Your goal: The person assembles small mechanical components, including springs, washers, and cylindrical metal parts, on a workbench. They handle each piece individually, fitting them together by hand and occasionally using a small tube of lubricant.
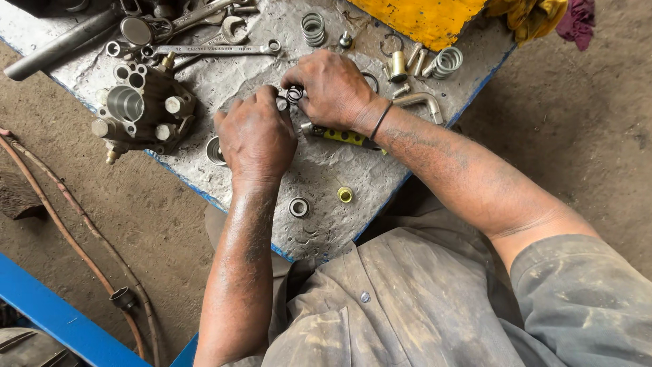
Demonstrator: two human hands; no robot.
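Rubber ring (295, 93) pinched between fingertips of left hand (256, 136) and right hand (333, 87) mid-bench, seemingly being fitted onto a small part; seating it needs steady pressure.

Seeing no packages, paper labels, signs or screens anywhere on the worktop (380, 170). Noting only stamped lettering running along the shank of a grey spanner (197, 49), lying flat near the far edge of the worktop. Spotting nothing boxed, wrapped or displayed around it.
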